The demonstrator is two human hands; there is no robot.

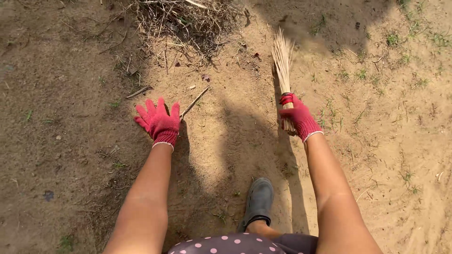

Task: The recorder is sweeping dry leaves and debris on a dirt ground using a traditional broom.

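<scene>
- Beyond the right hand (299, 117), clenched around a stick broom (283, 66), lay a heap of dry twigs (181, 19); dust could be thrown up.
- The left hand (159, 123) was held spread and empty; a loose stick (194, 101) just beside it might be missed.

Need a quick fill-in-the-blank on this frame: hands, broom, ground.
1. The right hand grips a bundle broom bound with a ____ band.
2. The left hand is spread open and holds ____.
3. Both hands wear ____ knit gloves.
4. The pile of dry twigs lies on bare ____.

Missing words: red; nothing; red; dirt
</scene>
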